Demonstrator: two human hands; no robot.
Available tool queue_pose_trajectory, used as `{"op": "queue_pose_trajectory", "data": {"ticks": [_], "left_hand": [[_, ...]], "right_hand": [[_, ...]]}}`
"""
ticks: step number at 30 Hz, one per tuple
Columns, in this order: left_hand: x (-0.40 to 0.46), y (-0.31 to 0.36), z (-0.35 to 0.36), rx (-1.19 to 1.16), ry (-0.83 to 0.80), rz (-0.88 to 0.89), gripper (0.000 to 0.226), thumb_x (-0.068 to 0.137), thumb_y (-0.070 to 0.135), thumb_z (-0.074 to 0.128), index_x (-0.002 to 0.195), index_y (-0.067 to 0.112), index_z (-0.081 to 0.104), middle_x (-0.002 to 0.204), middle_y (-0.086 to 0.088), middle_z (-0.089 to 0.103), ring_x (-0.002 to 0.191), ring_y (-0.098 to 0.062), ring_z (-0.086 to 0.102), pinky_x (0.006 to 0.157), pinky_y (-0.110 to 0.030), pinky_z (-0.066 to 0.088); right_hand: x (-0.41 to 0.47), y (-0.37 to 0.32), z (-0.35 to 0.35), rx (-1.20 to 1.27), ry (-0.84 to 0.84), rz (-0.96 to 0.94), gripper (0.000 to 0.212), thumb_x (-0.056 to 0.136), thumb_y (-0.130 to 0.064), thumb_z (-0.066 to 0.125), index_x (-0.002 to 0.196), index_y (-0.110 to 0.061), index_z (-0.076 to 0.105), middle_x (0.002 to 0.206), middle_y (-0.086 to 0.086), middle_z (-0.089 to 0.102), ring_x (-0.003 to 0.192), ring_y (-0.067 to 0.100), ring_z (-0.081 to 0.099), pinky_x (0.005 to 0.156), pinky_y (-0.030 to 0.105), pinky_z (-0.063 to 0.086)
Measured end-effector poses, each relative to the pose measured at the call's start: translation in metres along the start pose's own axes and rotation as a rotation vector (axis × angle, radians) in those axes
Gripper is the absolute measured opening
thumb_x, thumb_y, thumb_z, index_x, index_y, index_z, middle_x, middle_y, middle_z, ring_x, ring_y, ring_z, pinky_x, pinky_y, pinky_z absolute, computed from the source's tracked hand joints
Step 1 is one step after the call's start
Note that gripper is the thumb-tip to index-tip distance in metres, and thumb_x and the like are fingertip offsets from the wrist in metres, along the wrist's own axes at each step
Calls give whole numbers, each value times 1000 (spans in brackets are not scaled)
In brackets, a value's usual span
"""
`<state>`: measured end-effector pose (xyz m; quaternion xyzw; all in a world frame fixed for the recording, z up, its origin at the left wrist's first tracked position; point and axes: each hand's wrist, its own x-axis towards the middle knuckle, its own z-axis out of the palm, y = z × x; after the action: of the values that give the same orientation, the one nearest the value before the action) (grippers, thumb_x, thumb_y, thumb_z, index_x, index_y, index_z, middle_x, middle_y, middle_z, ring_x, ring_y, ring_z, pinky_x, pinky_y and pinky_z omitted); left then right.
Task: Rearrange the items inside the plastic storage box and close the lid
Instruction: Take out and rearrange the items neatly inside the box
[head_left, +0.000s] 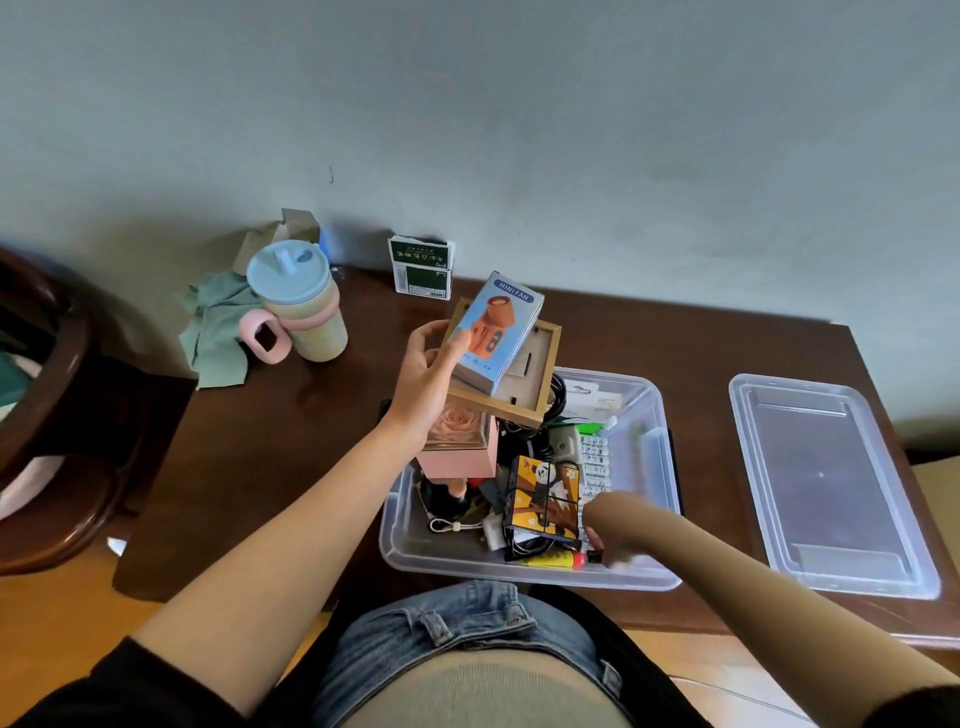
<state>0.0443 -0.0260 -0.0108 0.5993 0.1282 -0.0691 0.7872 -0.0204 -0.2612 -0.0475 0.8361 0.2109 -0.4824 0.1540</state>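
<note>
Head view of a dark wooden tabletop (291, 447) with a clear plastic storage box (660, 415) standing open near its front edge, directly before the person. The left hand (431, 374) is raised above the box's far left corner, thumb and fingers clamped on a stack made of a blue fan carton (501, 332) (printed "MINI FAN") lying on a wooden picture frame (540, 389), both tilted. Just under that hand, a pink rose box (460, 447) stands inside the storage box. The right hand (610, 540) reaches down into the near right part of the box beside a panda cube (545, 499); whether its fingers grasp anything cannot be told, as the wrist hides them. A yellow marker (548, 560), cables and small packets lie nearby in the box. The clear lid (831, 483) lies flat on the tabletop, right of the box and apart from it. At the far left stand a pastel cup (301, 306) and a green cloth (213, 332); a green carton (421, 267) rests by the wall
</note>
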Motion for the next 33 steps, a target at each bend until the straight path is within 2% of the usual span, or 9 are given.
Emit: {"op": "queue_pose_trajectory", "data": {"ticks": [2,4,6,9,15,21,24,28,33], "left_hand": [[0,0,0,1,1,-1,34,93,34,55,120,19,44,99,-8,66,87,-11,67,77,-28,55],[0,0,1,4,4,1,34,93,34,55,121,18,44,99,-8,66,87,-10,67,77,-28,55],[1,0,1,1,13,-1,34,93,33,56,121,18,45,101,-10,65,89,-13,66,80,-32,54],[1,-1,1,10,17,-2,35,93,34,56,122,18,45,101,-9,65,90,-12,66,80,-31,54],[2,-2,0,3,8,-2,34,92,35,56,120,20,45,101,-9,66,86,-9,68,74,-25,56],[3,-3,-2,-1,-3,-3,35,92,36,56,121,21,45,99,-7,66,82,-6,69,65,-20,55],[3,-4,-2,8,-2,0,36,92,36,56,122,20,44,100,-6,66,83,-6,69,65,-20,55],[3,-3,-2,8,-6,-3,38,90,38,57,122,20,44,102,-8,65,84,-7,69,67,-20,55],[3,-3,-2,12,-5,-1,39,93,36,55,125,18,43,101,-8,65,83,-5,69,66,-19,54]], "right_hand": [[5,-3,-2,-26,-33,9,28,82,-12,68,108,-3,64,89,6,57,80,23,50,68,30,46],[8,-4,-4,-30,-62,17,33,81,-13,70,112,-3,63,92,6,57,85,23,53,74,33,48],[9,-2,-4,-22,-96,4,39,82,-21,71,116,-4,64,104,7,65,98,25,59,82,33,49],[10,2,0,18,-111,-31,39,86,-25,68,121,-9,64,118,7,65,110,27,58,90,33,48],[11,3,13,188,19,-59,42,84,-12,69,124,-23,63,113,4,68,103,22,62,78,24,44],[16,-2,16,104,127,76,23,79,-10,72,100,-5,66,102,10,68,98,27,63,76,33,51],[15,-2,16,49,142,136,27,79,-14,74,102,-5,62,103,8,67,98,26,63,70,32,49],[16,-2,18,26,147,150,28,81,-12,73,104,-4,60,106,9,65,100,28,62,73,33,50],[18,-3,15,55,115,142,17,82,-5,68,97,-6,59,108,12,64,101,29,61,76,34,50]]}}
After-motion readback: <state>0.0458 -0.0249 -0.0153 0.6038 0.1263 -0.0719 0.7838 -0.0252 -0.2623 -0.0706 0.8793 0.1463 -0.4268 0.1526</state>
